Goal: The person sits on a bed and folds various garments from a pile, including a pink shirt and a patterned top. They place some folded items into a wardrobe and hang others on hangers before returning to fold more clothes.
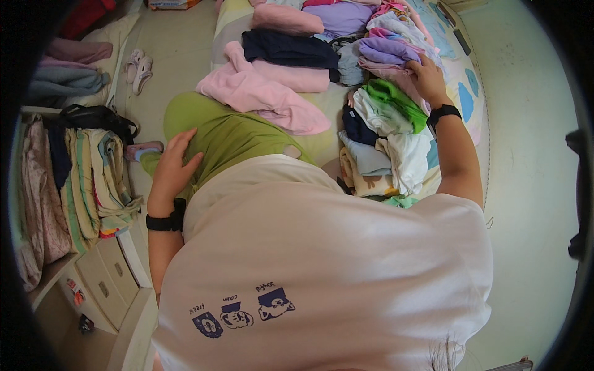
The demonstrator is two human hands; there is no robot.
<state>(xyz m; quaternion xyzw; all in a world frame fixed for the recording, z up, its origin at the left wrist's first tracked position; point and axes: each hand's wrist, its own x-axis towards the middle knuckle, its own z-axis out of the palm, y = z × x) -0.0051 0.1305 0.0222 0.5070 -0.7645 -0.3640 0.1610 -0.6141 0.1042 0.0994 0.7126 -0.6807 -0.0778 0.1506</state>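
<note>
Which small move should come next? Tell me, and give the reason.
The right hand should probably close its fingers on the folded lavender garment: they already reach its edge, and it seems to lie on top of pink cloth, so it looks easy to take first. Whether they grip it already, I cannot tell.

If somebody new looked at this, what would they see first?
Probably the big white shirt with three blue animal pictures, across the bottom middle. Next, the green trousers above it, beside the left hand. Then the colourful clothes piled at the top, where the right hand is at a purple cloth.
</note>
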